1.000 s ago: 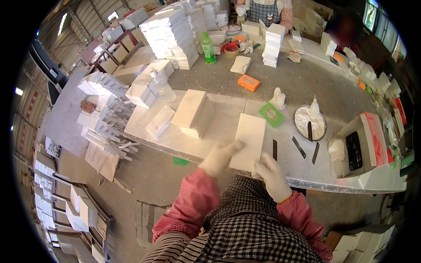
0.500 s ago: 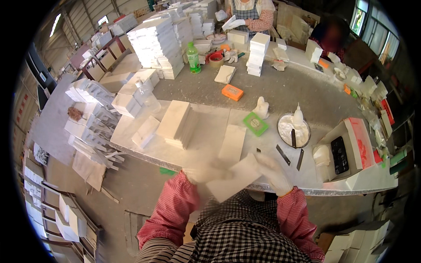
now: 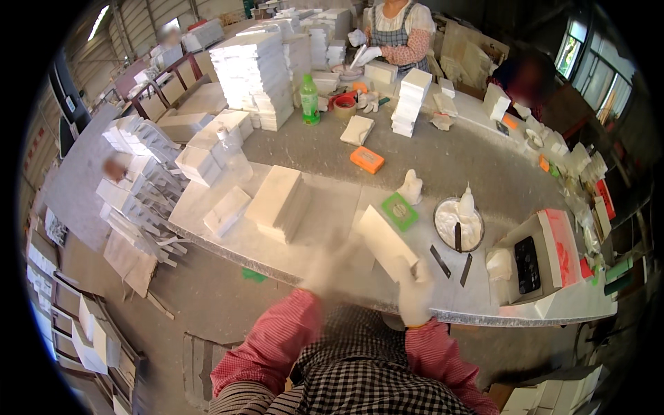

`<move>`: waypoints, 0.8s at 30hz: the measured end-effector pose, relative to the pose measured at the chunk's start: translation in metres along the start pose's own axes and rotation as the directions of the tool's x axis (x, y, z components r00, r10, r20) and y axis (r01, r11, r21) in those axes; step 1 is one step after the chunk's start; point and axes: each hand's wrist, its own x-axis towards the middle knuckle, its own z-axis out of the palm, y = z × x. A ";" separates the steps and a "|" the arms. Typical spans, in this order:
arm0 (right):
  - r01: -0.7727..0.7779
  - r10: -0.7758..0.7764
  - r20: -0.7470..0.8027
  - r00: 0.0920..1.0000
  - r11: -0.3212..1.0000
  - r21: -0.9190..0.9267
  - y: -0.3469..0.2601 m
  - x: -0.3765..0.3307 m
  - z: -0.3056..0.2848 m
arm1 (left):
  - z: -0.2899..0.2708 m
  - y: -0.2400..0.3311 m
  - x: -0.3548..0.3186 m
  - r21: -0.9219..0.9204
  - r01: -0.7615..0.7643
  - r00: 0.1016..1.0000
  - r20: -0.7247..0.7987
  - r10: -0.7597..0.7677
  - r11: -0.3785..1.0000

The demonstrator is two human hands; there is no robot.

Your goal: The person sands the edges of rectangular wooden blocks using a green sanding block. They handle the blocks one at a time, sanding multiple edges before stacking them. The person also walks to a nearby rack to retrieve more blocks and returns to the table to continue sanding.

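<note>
A flat, pale rectangular tile (image 3: 386,238) is tilted above the near part of the worktop. My gloved right hand (image 3: 415,294) grips its near end, with the fingers closed round the edge. My left hand (image 3: 326,268), also gloved, is smeared by motion left of the tile, and its fingers do not show clearly. To its left stands a stack of similar tiles (image 3: 275,200). A green box (image 3: 400,211) lies just beyond the held tile. Two dark flat blades (image 3: 440,261) rest to the right, near a bowl of white paste (image 3: 458,225).
An open carton (image 3: 564,249) stands at the right edge. Farther back are an orange box (image 3: 366,160), a green bottle (image 3: 309,100) and tall tile stacks (image 3: 252,79). A clear bottle (image 3: 234,155) stands at left. Another person (image 3: 401,34) works across the table.
The tile has swung from low in front of my apron to farther over the worktop. My right hand has moved to its near end; the blurred left hand is off it.
</note>
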 end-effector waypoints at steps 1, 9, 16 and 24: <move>0.130 -0.132 -0.016 0.991 0.990 -0.060 0.008 -0.002 0.009 | 0.016 0.001 -0.003 -0.272 0.187 0.980 0.111 -0.162 0.944; 0.664 -0.491 0.487 0.722 0.690 -0.288 0.000 0.008 0.015 | 0.019 -0.029 0.024 -0.487 0.175 0.983 0.033 -0.182 0.855; 0.599 -0.524 0.354 0.775 0.427 -0.678 0.022 0.116 0.011 | -0.008 -0.009 0.006 0.192 -0.190 0.950 -0.210 0.230 0.963; 0.485 -0.387 0.348 0.854 0.345 -0.804 0.051 0.164 0.026 | -0.011 -0.016 0.011 0.541 -0.083 0.976 -0.126 0.178 0.837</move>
